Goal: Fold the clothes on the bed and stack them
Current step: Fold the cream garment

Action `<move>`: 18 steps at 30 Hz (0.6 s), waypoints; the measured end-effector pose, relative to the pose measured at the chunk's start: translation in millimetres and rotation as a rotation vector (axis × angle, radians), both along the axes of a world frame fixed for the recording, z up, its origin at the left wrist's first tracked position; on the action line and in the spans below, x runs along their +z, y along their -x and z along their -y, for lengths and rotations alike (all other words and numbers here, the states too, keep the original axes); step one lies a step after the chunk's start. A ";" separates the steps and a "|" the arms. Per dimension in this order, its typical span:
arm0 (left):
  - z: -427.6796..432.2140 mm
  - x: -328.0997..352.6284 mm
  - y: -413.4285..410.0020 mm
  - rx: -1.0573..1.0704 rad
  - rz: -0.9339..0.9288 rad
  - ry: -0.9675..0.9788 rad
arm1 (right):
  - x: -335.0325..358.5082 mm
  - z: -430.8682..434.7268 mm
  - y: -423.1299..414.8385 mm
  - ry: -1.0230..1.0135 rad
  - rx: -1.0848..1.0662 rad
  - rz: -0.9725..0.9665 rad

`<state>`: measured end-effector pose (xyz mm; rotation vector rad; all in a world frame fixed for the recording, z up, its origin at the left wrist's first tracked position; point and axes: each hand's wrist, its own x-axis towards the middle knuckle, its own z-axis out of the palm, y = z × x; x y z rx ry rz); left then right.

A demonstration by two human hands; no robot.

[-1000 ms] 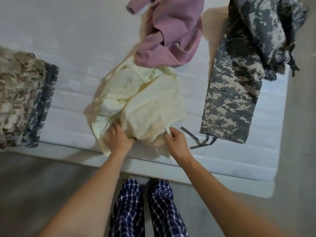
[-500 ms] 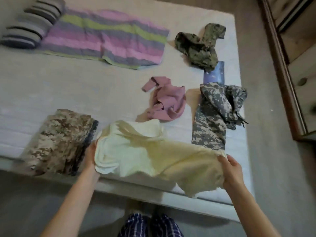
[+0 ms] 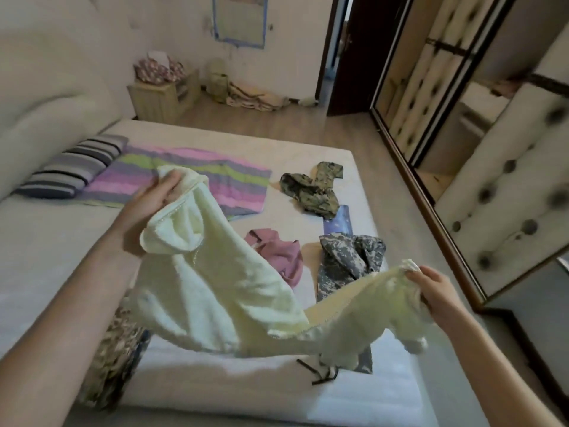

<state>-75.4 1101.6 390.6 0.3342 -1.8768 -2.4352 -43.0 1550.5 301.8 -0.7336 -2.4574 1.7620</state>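
A pale yellow garment [image 3: 221,288] hangs stretched in the air above the white bed [image 3: 46,251]. My left hand [image 3: 151,201] grips its upper left end, raised high. My right hand [image 3: 434,288] pinches its other end, lower and to the right. Behind it on the bed lie a crumpled pink garment [image 3: 280,254], a grey camouflage garment [image 3: 348,260] and a dark green camouflage garment [image 3: 311,189]. A folded tan camouflage stack [image 3: 114,359] sits at the bed's near left edge, partly hidden by my left arm.
A striped pink, green and purple blanket [image 3: 197,180] and a striped pillow [image 3: 74,167] lie at the head of the bed. A blue item [image 3: 338,220] lies between the camouflage garments. A mirrored wardrobe [image 3: 462,118] stands to the right, a doorway [image 3: 335,50] beyond.
Both hands lifted the yellow garment off the bed and spread it apart; my left hand rose high. The view tilted up from the bed edge to the whole room.
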 end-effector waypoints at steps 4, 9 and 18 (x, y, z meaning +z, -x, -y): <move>-35.5 21.9 2.9 0.092 -0.083 0.011 | 56.1 33.4 15.1 -0.336 0.210 -0.133; -121.6 32.4 -10.2 -0.107 -0.093 0.007 | 124.0 146.9 7.7 -0.225 0.800 -0.257; -100.7 22.9 -17.5 -0.379 -0.336 0.483 | 99.7 172.2 30.2 -0.045 0.401 -0.402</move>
